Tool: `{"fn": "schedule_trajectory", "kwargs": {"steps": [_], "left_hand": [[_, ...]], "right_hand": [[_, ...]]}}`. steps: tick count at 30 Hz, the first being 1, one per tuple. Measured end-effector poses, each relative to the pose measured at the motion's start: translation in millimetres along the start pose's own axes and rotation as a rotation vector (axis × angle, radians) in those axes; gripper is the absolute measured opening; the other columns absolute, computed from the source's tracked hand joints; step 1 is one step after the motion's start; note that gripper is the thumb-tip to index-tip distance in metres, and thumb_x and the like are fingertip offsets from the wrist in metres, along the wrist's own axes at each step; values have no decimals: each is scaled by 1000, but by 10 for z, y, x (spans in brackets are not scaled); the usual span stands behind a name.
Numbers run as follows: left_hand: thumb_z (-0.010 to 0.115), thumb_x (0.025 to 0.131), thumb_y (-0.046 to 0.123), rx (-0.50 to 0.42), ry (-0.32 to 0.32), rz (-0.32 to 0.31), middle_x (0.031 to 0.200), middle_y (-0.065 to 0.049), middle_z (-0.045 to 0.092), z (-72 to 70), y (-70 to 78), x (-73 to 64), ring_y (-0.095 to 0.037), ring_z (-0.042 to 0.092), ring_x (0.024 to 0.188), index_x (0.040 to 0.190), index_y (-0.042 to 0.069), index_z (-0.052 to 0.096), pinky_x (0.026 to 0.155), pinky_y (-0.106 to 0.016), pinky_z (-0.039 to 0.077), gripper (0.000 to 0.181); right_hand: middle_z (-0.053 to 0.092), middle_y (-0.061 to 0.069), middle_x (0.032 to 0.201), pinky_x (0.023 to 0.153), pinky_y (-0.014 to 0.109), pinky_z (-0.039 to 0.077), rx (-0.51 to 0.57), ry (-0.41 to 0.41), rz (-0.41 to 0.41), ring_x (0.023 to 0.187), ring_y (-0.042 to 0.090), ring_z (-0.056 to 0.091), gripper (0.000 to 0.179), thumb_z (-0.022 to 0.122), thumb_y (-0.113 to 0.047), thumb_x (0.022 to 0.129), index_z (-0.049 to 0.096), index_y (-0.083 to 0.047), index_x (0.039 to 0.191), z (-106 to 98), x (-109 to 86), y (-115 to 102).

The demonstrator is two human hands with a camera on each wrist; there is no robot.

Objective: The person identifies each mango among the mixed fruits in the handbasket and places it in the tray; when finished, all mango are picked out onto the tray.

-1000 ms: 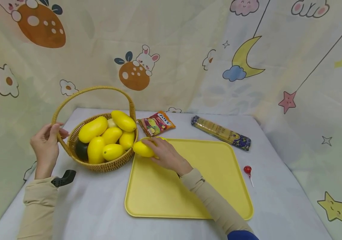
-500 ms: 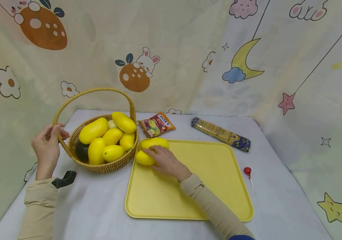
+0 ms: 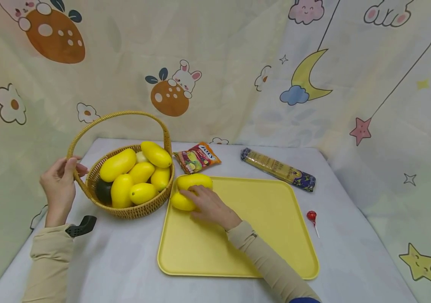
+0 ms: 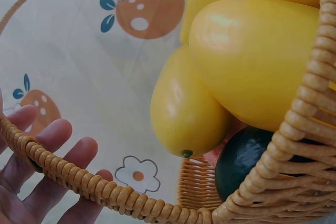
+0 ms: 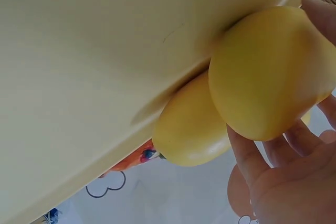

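Observation:
My left hand (image 3: pixel 59 187) holds the handle (image 3: pixel 72 145) of a wicker basket (image 3: pixel 136 212) low on its left side, thumb in front and fingers behind. Several yellow mangoes (image 3: pixel 118 165) fill the basket, with a dark green round fruit (image 4: pixel 244 161) among them, mostly hidden. Over the tray's far left corner, my right hand (image 3: pixel 215 207) grips a yellow mango (image 5: pixel 262 77), thumb on one side and fingers on the other. This mango rests on the yellow tray (image 3: pixel 260 227). Just behind it lies another mango (image 3: pixel 194 181), close alongside.
A Fox's candy bag (image 3: pixel 199 158) lies behind the tray, right of the basket. Farther right is a long gold and blue packet (image 3: pixel 277 168). A red lollipop (image 3: pixel 312 216) lies beside the tray's right edge. Printed cloth hangs behind the white table.
My right hand has brought its mango down and toward me onto the tray, uncovering the mango behind it. The left hand keeps its hold on the handle.

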State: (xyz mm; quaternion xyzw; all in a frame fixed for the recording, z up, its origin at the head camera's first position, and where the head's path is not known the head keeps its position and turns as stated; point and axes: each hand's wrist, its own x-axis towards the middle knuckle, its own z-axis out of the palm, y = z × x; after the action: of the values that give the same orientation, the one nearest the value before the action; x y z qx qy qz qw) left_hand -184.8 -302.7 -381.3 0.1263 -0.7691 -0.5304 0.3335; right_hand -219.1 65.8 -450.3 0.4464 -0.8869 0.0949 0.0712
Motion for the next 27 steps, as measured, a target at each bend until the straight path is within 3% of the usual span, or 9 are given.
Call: {"fn": "schedule_trajectory", "kwargs": {"steps": [8, 18, 27], "left_hand": [[54, 96, 31, 7, -2, -11, 76, 14, 61, -1, -2, -1, -1, 60, 72, 112, 8, 68, 76, -6, 46, 31], [54, 96, 32, 3, -2, -14, 76, 14, 61, -8, -8, 1, -1, 60, 72, 112, 9, 68, 76, -6, 45, 32], [55, 96, 31, -32, -1, 15, 73, 14, 62, -4, -29, 8, 0, 61, 69, 112, 2, 67, 75, -6, 46, 35]], "right_hand": [[50, 9, 131, 98, 37, 45, 19, 16, -11, 119, 22, 49, 70, 70, -43, 86, 40, -17, 144, -33, 9, -22], [51, 7, 131, 105, 36, 39, 57, -28, 1, 120, 20, 49, 71, 68, -50, 85, 42, -19, 143, -55, 16, -55], [58, 4, 120, 89, 30, 48, 46, -37, 12, 100, 15, 55, 60, 70, -47, 85, 54, -15, 134, -43, 27, -73]]}}
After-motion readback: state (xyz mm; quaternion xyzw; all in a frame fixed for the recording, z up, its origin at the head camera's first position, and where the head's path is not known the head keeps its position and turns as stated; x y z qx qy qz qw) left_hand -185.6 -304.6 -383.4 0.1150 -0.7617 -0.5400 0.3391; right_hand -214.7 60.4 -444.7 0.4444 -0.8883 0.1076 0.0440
